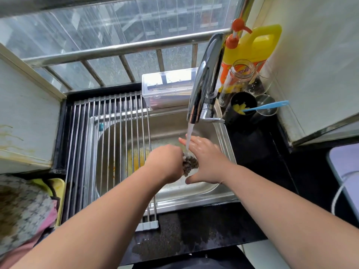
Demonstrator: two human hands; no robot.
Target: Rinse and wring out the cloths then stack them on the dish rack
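A small dark speckled cloth [189, 164] is bunched up under the running water [189, 135] from the chrome tap [205, 80], over the steel sink [223, 131]. My left hand [165, 162] grips the cloth from the left with curled fingers. My right hand [206, 160] lies against the cloth's right side, fingers stretched out straight under the stream. The roll-up dish rack [108, 144] of steel rods covers the sink's left half and carries nothing. More cloths [23, 206], grey-patterned and pink, are piled at the lower left.
A clear plastic box [167, 88] stands behind the sink. To the right of the tap are a yellow detergent jug [254, 45], a glass jar [239, 78], a black cup [242, 109] with a blue brush, and glasses. The black counter [194, 230] in front is wet. A yellow tub [58, 191] holds cloths.
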